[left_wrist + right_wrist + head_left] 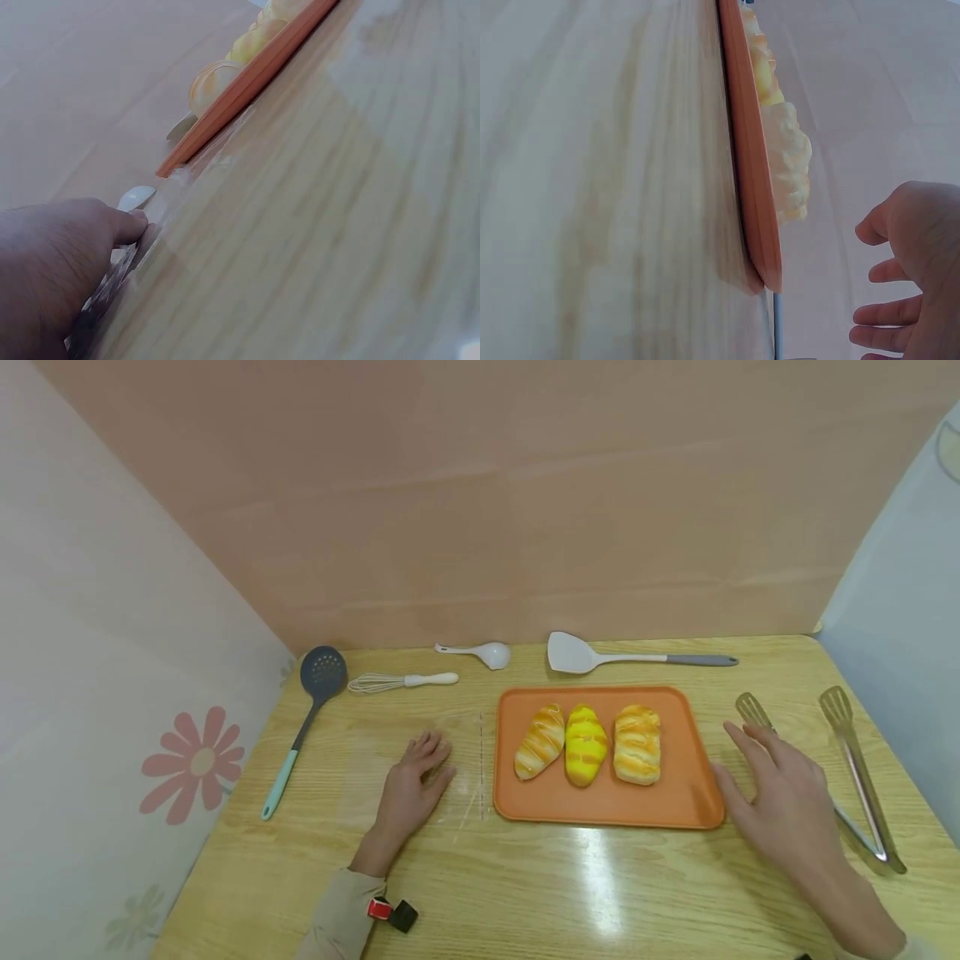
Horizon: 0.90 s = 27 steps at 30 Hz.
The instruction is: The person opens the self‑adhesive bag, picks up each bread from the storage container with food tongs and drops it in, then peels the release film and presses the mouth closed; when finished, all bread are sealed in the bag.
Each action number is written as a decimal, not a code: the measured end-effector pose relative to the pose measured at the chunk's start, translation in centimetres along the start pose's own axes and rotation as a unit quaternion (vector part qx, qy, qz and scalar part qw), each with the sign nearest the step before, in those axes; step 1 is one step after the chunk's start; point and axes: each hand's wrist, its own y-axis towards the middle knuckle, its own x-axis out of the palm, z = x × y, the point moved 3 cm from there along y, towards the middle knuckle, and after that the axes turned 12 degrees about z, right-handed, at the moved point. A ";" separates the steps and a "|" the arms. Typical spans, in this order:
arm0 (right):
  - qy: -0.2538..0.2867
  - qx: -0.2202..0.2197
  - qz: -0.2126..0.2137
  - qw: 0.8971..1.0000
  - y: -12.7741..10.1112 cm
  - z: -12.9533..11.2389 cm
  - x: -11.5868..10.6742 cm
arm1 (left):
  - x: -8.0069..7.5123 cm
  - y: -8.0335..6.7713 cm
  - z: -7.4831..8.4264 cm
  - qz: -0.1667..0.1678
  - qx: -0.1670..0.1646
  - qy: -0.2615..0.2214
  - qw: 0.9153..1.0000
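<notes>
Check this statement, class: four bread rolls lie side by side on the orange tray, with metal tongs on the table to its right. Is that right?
Not quite. The head view shows three bread rolls, not four, lying side by side on the orange tray. The rest holds: the metal tongs lie on the table to the tray's right.

A wooden table is seen. Along its far edge a slotted spoon, whisk, ladle and spatula are laid. An orange tray is placed centrally, and metal tongs near the right edge.
</notes>
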 end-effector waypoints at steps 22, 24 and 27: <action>0.118 -0.134 0.012 0.984 -1.3 -8.8 3.4 | -0.1 -0.3 0.2 0.029 0.011 -0.018 0.999; 0.131 -0.158 0.011 0.979 -1.5 -10.0 3.9 | -0.2 -0.3 0.2 0.031 0.014 -0.018 0.999; 0.145 -0.185 -0.006 0.972 -1.9 -11.9 4.6 | -0.2 -0.3 0.2 0.037 0.019 -0.020 0.999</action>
